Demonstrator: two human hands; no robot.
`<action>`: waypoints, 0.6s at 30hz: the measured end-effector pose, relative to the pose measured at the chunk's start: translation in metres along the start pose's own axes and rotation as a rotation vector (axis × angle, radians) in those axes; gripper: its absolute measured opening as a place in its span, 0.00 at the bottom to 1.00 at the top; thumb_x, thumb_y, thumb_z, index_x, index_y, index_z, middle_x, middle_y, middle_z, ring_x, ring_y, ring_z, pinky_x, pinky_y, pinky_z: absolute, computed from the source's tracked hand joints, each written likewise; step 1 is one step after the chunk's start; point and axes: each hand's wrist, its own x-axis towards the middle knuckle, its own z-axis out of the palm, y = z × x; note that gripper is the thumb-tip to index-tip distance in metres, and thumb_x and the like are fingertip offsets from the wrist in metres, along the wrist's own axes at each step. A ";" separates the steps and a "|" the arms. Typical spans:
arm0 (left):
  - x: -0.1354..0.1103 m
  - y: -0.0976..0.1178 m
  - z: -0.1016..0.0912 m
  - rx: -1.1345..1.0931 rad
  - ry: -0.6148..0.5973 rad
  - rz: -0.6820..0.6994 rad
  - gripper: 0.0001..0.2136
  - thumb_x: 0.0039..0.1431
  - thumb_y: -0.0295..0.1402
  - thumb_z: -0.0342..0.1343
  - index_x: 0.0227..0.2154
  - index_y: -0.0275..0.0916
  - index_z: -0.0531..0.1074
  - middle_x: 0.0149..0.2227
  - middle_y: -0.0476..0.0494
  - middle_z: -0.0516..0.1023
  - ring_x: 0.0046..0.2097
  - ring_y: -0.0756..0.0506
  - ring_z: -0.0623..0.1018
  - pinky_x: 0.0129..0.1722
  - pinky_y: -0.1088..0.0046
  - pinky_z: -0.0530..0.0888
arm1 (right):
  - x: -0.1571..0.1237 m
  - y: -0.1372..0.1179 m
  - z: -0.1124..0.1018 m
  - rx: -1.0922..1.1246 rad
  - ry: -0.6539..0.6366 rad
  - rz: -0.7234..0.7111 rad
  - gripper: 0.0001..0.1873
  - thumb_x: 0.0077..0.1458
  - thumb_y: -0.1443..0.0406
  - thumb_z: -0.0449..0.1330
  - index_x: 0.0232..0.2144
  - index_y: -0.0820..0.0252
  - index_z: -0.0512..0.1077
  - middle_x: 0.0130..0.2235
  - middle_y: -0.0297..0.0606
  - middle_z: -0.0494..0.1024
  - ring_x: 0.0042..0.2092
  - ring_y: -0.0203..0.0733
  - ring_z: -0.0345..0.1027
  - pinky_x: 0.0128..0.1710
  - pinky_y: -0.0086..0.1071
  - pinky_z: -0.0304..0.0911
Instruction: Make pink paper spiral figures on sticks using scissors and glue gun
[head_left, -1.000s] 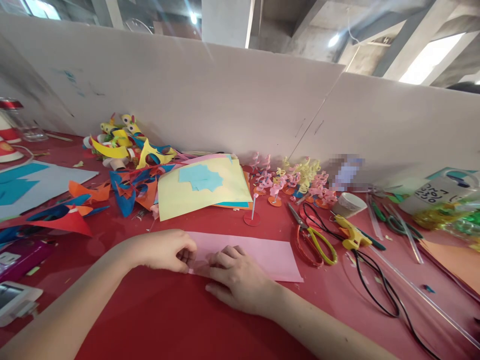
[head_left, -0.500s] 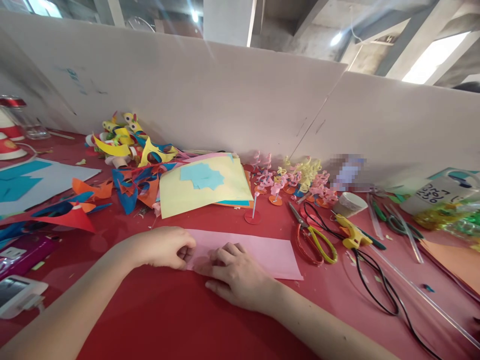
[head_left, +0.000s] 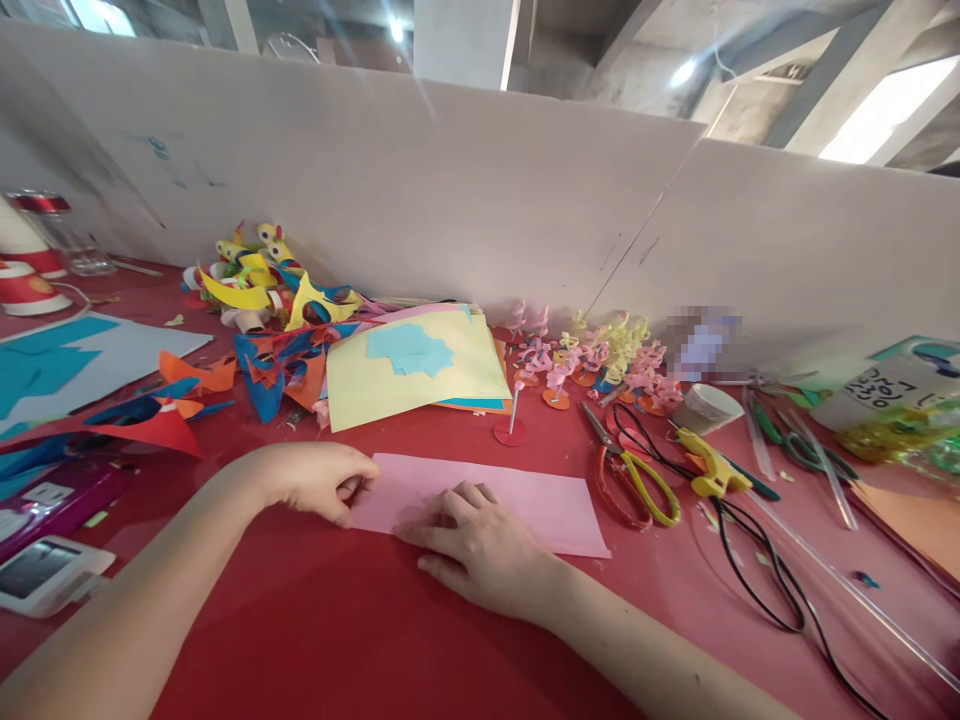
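Observation:
A strip of pink paper [head_left: 555,507], apparently folded, lies lengthwise on the red table in front of me. At its left end is my left hand [head_left: 319,480], fingers curled in and closed at the paper's edge; the fingertips are partly hidden. My right hand [head_left: 480,545] rests on the near side of the paper, palm down, with the fingers stretched out and pressing on it. Just beyond the paper stands a white stick on a round red base [head_left: 511,430]. Right of the paper lie scissors with red and yellow handles [head_left: 628,485].
Yellow paper [head_left: 465,375] with blue pieces lies behind. Pink and yellow curled paper figures [head_left: 600,350] stand along the white partition [head_left: 450,180]. To the right are a yellow glue gun [head_left: 709,462], its black cable [head_left: 772,590] and a paper cup [head_left: 709,408]. Coloured paper shapes [head_left: 262,370] crowd the left.
My left hand has slid slightly left, exposing more of the paper's left end. My right hand stays in about the same place on the paper. The whole view has shifted a little.

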 end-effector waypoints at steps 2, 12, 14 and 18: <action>0.000 -0.004 -0.002 -0.040 -0.023 0.030 0.05 0.39 0.28 0.52 0.24 0.39 0.67 0.25 0.51 0.67 0.27 0.48 0.67 0.24 0.77 0.61 | -0.001 0.001 0.000 0.004 0.007 -0.001 0.18 0.60 0.57 0.51 0.53 0.46 0.65 0.44 0.39 0.68 0.44 0.43 0.57 0.44 0.38 0.55; 0.004 -0.035 -0.005 -0.449 -0.029 0.066 0.13 0.53 0.43 0.51 0.29 0.37 0.71 0.23 0.49 0.69 0.23 0.50 0.68 0.25 0.76 0.65 | 0.001 0.000 0.008 0.020 0.085 0.051 0.20 0.61 0.67 0.48 0.54 0.49 0.63 0.40 0.39 0.71 0.40 0.41 0.62 0.42 0.35 0.59; 0.008 -0.035 -0.004 -0.517 0.100 0.043 0.17 0.55 0.47 0.49 0.28 0.37 0.72 0.22 0.49 0.69 0.21 0.51 0.66 0.25 0.76 0.65 | 0.001 -0.001 0.002 0.058 0.089 0.050 0.20 0.61 0.67 0.49 0.55 0.52 0.62 0.39 0.39 0.72 0.40 0.41 0.63 0.43 0.35 0.60; 0.023 -0.025 -0.003 -0.696 0.439 0.051 0.22 0.55 0.52 0.46 0.28 0.38 0.73 0.26 0.44 0.74 0.28 0.47 0.72 0.28 0.74 0.69 | 0.001 -0.002 -0.026 0.345 0.206 0.026 0.15 0.60 0.67 0.49 0.47 0.56 0.69 0.38 0.38 0.71 0.42 0.38 0.64 0.44 0.31 0.61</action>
